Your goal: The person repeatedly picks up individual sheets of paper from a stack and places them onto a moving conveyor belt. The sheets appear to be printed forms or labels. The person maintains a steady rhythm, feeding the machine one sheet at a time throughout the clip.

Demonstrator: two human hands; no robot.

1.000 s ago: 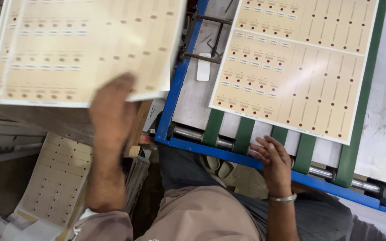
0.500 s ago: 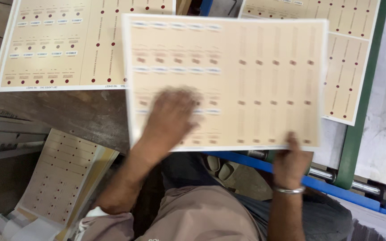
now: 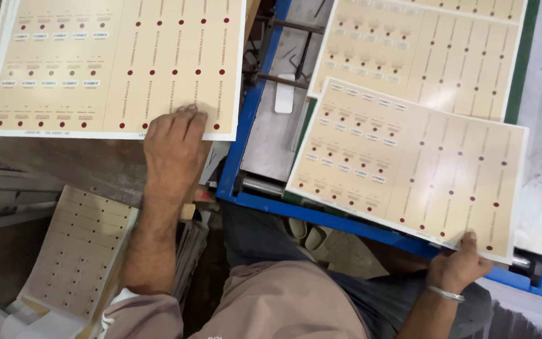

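Observation:
My left hand (image 3: 174, 141) lies flat, fingers apart, on the lower right corner of a stack of cream printed sheets (image 3: 95, 63) with rows of dark red dots, on the left. My right hand (image 3: 459, 267) pinches the near corner of a single cream printed sheet (image 3: 409, 166) that lies tilted on a blue-framed machine bed. A metal bangle sits on that wrist. Another printed sheet (image 3: 434, 50) lies further back on the bed, partly under the held one.
The blue machine frame (image 3: 246, 125) has green belts and a metal roller (image 3: 261, 185) at its near edge. A pile of punched cream sheets (image 3: 76, 251) leans at lower left. My knees and a sandal (image 3: 305, 235) are below the frame.
The sheet that both hands carried across has been laid on the machine bed at right. My left hand let go and moved back left onto the stack.

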